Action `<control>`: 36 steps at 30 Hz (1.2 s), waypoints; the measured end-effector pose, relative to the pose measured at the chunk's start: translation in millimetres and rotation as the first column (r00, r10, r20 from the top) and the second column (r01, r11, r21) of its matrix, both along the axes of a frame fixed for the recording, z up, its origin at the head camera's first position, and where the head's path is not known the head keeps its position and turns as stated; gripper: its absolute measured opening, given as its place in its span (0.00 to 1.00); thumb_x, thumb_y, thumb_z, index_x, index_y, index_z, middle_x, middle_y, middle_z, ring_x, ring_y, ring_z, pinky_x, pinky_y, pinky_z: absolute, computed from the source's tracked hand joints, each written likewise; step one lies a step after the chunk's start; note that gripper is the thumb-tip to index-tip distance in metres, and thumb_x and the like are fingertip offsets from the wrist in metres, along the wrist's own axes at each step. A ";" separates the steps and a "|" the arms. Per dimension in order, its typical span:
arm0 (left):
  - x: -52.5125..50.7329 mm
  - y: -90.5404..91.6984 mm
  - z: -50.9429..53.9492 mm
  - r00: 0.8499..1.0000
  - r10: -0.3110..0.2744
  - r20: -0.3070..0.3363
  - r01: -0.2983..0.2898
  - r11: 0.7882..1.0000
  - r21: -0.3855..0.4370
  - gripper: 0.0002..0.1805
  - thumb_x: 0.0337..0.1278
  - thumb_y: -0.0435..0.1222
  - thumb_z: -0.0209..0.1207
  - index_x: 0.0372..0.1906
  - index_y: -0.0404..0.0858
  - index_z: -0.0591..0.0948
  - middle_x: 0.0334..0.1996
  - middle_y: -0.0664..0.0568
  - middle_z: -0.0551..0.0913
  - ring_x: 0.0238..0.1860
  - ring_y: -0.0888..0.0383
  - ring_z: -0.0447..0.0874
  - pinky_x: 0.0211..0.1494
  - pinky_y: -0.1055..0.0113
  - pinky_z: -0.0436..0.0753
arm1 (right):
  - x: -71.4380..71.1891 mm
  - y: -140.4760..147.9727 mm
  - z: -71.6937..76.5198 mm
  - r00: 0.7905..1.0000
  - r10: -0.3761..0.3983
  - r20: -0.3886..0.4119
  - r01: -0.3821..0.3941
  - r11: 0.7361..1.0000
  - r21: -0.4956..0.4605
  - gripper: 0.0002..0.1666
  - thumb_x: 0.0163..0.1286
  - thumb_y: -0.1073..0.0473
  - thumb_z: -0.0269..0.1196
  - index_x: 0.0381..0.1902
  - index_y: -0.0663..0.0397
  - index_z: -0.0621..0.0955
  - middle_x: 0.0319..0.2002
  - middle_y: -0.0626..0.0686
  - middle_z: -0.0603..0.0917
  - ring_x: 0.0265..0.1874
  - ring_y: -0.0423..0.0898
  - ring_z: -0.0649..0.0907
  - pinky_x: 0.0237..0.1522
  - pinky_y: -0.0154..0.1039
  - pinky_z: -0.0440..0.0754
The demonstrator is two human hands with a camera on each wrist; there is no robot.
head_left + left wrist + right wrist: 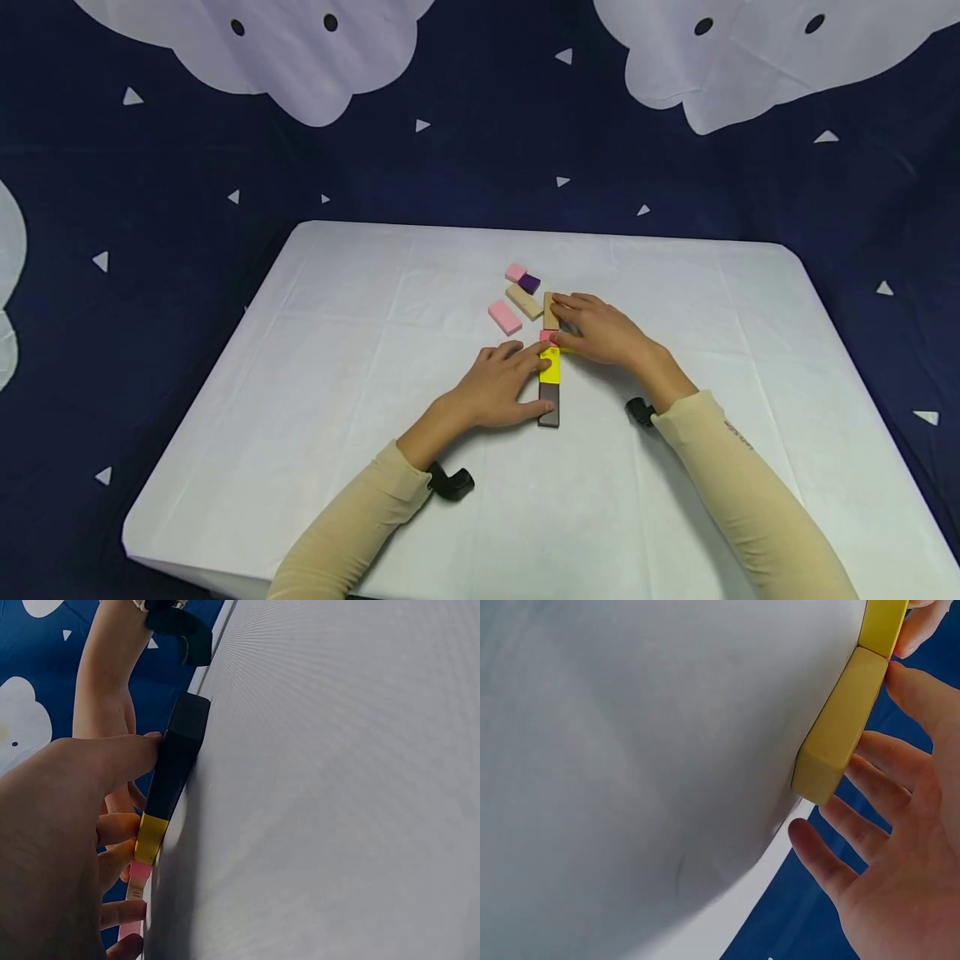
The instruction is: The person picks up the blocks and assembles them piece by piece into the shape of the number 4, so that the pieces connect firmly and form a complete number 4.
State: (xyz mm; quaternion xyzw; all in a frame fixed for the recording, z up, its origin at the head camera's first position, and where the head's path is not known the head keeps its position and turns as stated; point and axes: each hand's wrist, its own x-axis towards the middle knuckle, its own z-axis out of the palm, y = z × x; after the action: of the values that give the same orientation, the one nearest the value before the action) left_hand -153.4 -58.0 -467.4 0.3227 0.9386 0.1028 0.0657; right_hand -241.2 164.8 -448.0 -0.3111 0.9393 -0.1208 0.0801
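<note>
On the table, a line of blocks runs away from me: a black block [549, 414], a yellow block [551, 371], a small pink block [548, 337] and a wooden block [551, 312]. My left hand [495, 387] rests along the left side, its thumb touching the black block and its fingers spread by the yellow and pink ones. From the right, my right hand [603, 329] touches the wooden block with spread fingers, its thumb near the pink block. A yellow edge shows under the right hand, mostly hidden. In the right wrist view, the wooden block [840, 727] abuts a yellow block [883, 626].
Left of the line's far end lie a loose pink block [506, 317], a wooden block [523, 302], a smaller pink block [515, 272] and a purple block [529, 284]. A white cloth covers the table [360, 292]. Behind it hangs a dark blue curtain [487, 167].
</note>
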 end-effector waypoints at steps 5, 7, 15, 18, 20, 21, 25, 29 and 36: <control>0.3 0.0 -0.3 1.000 0.000 -0.003 0.000 1.000 0.000 0.42 0.56 0.71 0.40 0.70 0.53 0.66 0.75 0.61 0.49 0.70 0.54 0.53 0.63 0.52 0.59 | 0.8 -0.5 -1.1 1.000 -0.003 -0.007 0.003 1.000 -0.004 0.40 0.69 0.37 0.55 0.70 0.55 0.67 0.72 0.53 0.62 0.70 0.57 0.59 0.65 0.59 0.57; 0.4 0.0 -0.3 1.000 0.001 -0.002 -0.001 1.000 0.001 0.42 0.56 0.71 0.40 0.70 0.52 0.66 0.75 0.61 0.48 0.70 0.54 0.53 0.63 0.52 0.59 | 1.2 -0.5 -1.4 1.000 -0.004 -0.006 0.004 1.000 -0.008 0.40 0.70 0.37 0.55 0.70 0.56 0.67 0.72 0.53 0.62 0.69 0.57 0.59 0.65 0.59 0.57; 1.0 0.0 -0.5 1.000 0.002 0.002 -0.002 1.000 0.002 0.41 0.57 0.71 0.39 0.70 0.53 0.66 0.76 0.60 0.44 0.70 0.53 0.54 0.63 0.51 0.58 | 3.7 -0.8 0.0 1.000 0.016 0.013 -0.016 0.999 -0.033 0.38 0.71 0.41 0.55 0.70 0.59 0.66 0.72 0.56 0.61 0.69 0.59 0.60 0.65 0.59 0.56; 0.8 0.0 -1.4 1.000 0.003 0.006 -0.003 1.000 0.006 0.41 0.57 0.71 0.39 0.69 0.53 0.66 0.76 0.59 0.43 0.70 0.53 0.54 0.64 0.51 0.58 | 4.2 -1.5 0.6 1.000 0.007 0.017 -0.007 1.000 -0.030 0.38 0.71 0.41 0.55 0.70 0.58 0.66 0.72 0.55 0.61 0.69 0.58 0.60 0.65 0.58 0.56; 0.5 -0.1 -1.7 1.000 0.004 0.005 -0.004 1.000 0.005 0.41 0.57 0.72 0.38 0.69 0.53 0.66 0.76 0.59 0.44 0.70 0.53 0.54 0.64 0.51 0.57 | 4.5 -1.6 1.0 1.000 0.005 0.015 -0.004 0.999 -0.032 0.37 0.72 0.42 0.55 0.70 0.57 0.66 0.72 0.55 0.61 0.69 0.58 0.60 0.66 0.58 0.56; 0.4 0.0 -1.8 1.000 0.003 0.004 -0.003 1.000 0.003 0.42 0.57 0.72 0.38 0.69 0.53 0.66 0.76 0.59 0.44 0.70 0.53 0.54 0.64 0.51 0.57 | 4.5 -1.6 1.1 1.000 0.005 0.014 -0.005 0.999 -0.033 0.37 0.71 0.42 0.55 0.70 0.57 0.66 0.72 0.55 0.61 0.69 0.58 0.60 0.66 0.58 0.56; -0.2 -0.3 -1.4 1.000 0.004 0.003 -0.004 1.000 -0.001 0.42 0.56 0.72 0.38 0.70 0.53 0.66 0.76 0.60 0.44 0.70 0.53 0.54 0.64 0.51 0.58 | 4.3 -1.4 0.4 1.000 0.021 0.009 -0.021 0.999 -0.046 0.36 0.72 0.44 0.56 0.70 0.59 0.66 0.72 0.56 0.61 0.69 0.59 0.60 0.66 0.58 0.56; -0.4 -0.3 -0.7 1.000 0.003 0.005 -0.003 1.000 -0.001 0.42 0.56 0.72 0.39 0.70 0.53 0.66 0.76 0.60 0.45 0.70 0.53 0.54 0.64 0.51 0.58 | 5.2 -1.0 -0.3 1.000 0.024 0.008 -0.023 0.998 -0.066 0.36 0.71 0.44 0.57 0.69 0.60 0.67 0.71 0.56 0.61 0.69 0.59 0.61 0.66 0.57 0.56; 0.1 -0.2 -0.8 1.000 0.009 0.005 -0.009 1.000 -0.001 0.42 0.56 0.72 0.39 0.70 0.54 0.66 0.76 0.60 0.45 0.70 0.54 0.53 0.64 0.52 0.58 | 10.1 0.7 0.0 1.000 0.023 -0.001 -0.023 0.997 -0.080 0.33 0.72 0.47 0.57 0.67 0.59 0.70 0.70 0.56 0.65 0.68 0.56 0.62 0.66 0.55 0.58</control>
State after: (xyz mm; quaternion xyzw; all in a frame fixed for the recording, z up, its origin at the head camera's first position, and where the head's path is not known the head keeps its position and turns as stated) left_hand -153.3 -58.2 -468.2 0.3184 0.9398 0.1035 0.0680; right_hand -231.1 165.5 -448.0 -0.3246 0.9301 -0.1575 0.0691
